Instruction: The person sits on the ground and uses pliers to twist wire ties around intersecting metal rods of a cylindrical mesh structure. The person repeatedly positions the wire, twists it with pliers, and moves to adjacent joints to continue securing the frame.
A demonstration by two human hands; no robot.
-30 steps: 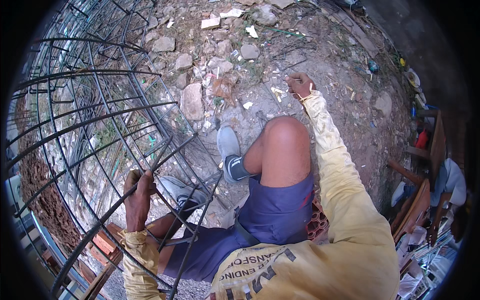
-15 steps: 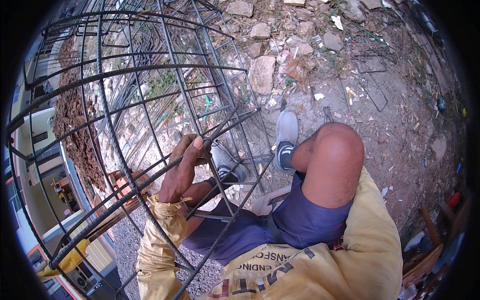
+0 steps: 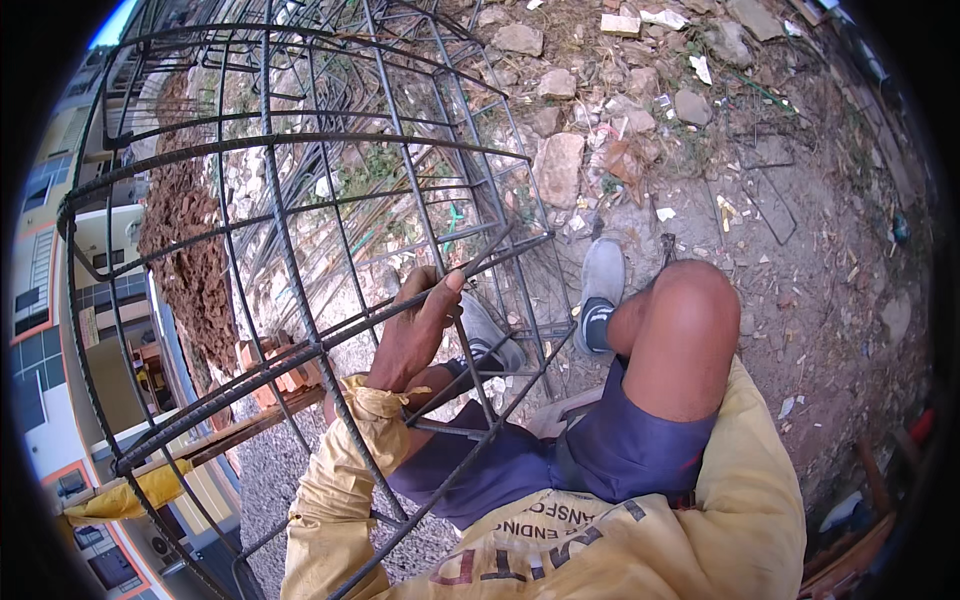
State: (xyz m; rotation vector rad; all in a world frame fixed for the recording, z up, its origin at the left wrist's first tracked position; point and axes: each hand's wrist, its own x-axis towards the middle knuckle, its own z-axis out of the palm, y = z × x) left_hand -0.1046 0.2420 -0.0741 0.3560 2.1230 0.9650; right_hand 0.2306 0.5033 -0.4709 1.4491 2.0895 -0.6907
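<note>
Rebar (image 3: pixel 318 349) | within left fingers (image 3: pixel 418 281) | thumb (image 3: pixel 452 284) on top

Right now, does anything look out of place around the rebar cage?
Yes: a brown scrap and a white scrap lie among stones like stray litter. The rebar cage gripped by the left hand shows no obvious damage.

Ribbed metal cage (image 3: pixel 318 348) and my creased cloth sleeve (image 3: pixel 335 490)
The cage's steel looks dull and rough, my sleeve wrinkled and matt, my shorts (image 3: pixel 640 440) smoother cloth; rough-faced stone (image 3: pixel 558 170) lies on dusty, matt ground (image 3: pixel 840 330), with crumbly, coarse earth (image 3: pixel 190 300) along that ground's left edge
</note>
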